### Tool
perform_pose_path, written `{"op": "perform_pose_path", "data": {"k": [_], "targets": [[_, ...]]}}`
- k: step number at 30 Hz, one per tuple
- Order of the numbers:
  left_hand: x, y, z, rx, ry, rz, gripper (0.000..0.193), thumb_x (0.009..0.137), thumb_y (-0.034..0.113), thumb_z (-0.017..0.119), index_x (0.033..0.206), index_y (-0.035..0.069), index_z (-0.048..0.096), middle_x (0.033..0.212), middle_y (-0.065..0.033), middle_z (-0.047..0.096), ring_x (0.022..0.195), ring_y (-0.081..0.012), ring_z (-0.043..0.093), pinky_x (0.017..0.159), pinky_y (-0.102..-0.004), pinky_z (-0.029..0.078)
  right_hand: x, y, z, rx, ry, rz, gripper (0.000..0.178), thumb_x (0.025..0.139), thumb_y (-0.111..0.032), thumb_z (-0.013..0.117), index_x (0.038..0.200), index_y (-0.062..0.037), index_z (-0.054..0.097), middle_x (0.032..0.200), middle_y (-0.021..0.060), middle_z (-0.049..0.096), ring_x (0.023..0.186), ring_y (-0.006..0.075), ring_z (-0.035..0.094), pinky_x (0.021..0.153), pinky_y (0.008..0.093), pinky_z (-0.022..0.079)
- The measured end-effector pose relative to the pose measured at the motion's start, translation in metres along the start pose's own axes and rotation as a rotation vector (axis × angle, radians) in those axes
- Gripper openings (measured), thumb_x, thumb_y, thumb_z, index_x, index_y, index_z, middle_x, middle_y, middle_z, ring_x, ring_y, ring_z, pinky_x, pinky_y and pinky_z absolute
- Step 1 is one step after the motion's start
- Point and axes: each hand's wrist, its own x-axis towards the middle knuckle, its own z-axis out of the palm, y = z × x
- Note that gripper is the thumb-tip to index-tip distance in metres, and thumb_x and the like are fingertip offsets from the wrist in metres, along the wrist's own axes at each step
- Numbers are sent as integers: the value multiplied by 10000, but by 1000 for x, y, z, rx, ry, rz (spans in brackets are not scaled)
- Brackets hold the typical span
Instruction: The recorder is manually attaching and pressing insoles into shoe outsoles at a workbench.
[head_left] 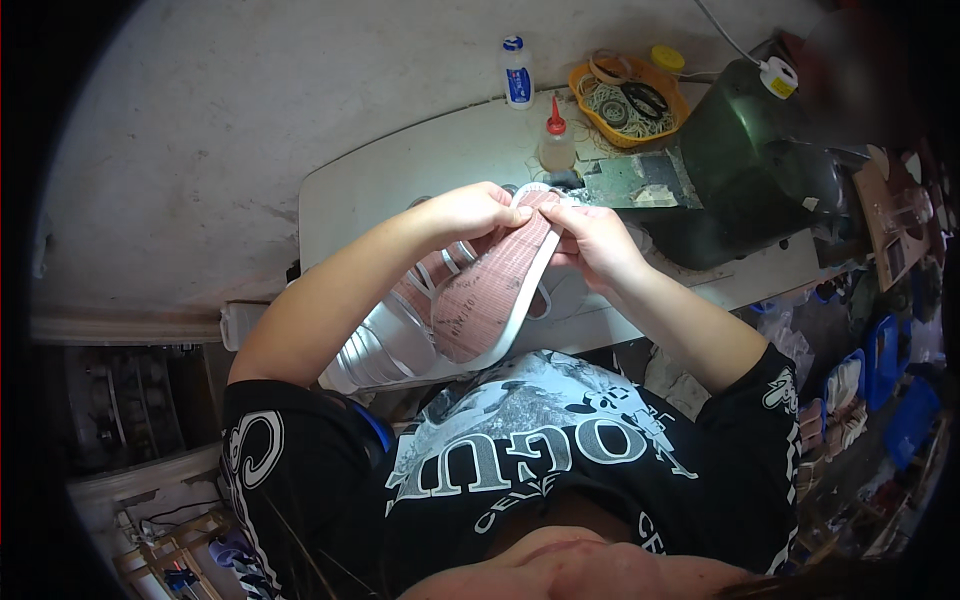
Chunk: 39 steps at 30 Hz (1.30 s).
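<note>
Both my hands hold up a pink, sole-shaped shoe piece (487,305) with a white edge band, its wide end toward me. My left hand (485,213) pinches the narrow far end, thumb on the pink face. Opposite it, my right hand (595,240) grips the same end by the white edge, with its thumb on top and its fingers partly hidden behind. This far end is close beside the needle area of a dark green sewing machine (755,165). Beneath and left of the piece lies a heap of similar white-edged pieces (385,340), partly covered by my left forearm.
On the pale worktable (390,165) stand a red-tipped squeeze bottle (556,148) and a white-and-blue bottle (518,80). A yellow basket (582,85) holds cord and rings. Blue containers (880,360) with shoe pieces stand at the right. The wall runs along the table's far side.
</note>
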Motion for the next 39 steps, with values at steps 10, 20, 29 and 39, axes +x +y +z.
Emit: {"op": "perform_pose_path", "data": {"k": [10, 20, 29, 39], "targets": [[-4, 11, 10, -108, 136, -70, 326, 903, 347, 575, 804, 43, 638, 629, -28, 612, 489, -100, 542, 490, -235, 426, -14, -8, 1, 42, 19, 37, 240, 889, -225, 607, 946, 8, 618, 862, 70, 665, 733, 97, 637, 662, 225, 512], [8, 19, -8, 143, 212, -41, 556, 829, 538, 602, 557, 55, 569, 396, 11, 418, 335, -96, 354, 366, -258, 266, -67, 24, -10, -73, -97, 54, 248, 840, -124, 669, 1027, 37, 644, 952, 91, 673, 838, 125, 627, 788, 273, 493], [26, -19, -14, -299, 314, 127, 579, 787, 446, 688, 1064, -50, 575, 965, -136, 638, 803, -196, 633, 747, -318, 511, -12, 18, 0, 103, -32, -95, 255, 869, -182, 644, 977, 49, 645, 909, 85, 671, 809, 115, 627, 740, 251, 494], [26, -25, 0, -683, 226, 230, 381, 757, 146, 742, 1038, -53, 579, 923, -142, 663, 819, -200, 666, 749, -291, 541, -35, 26, 18, 79, -129, 147, 315, 878, -208, 629, 1042, 59, 592, 896, 139, 661, 770, 178, 671, 585, 278, 569]]}}
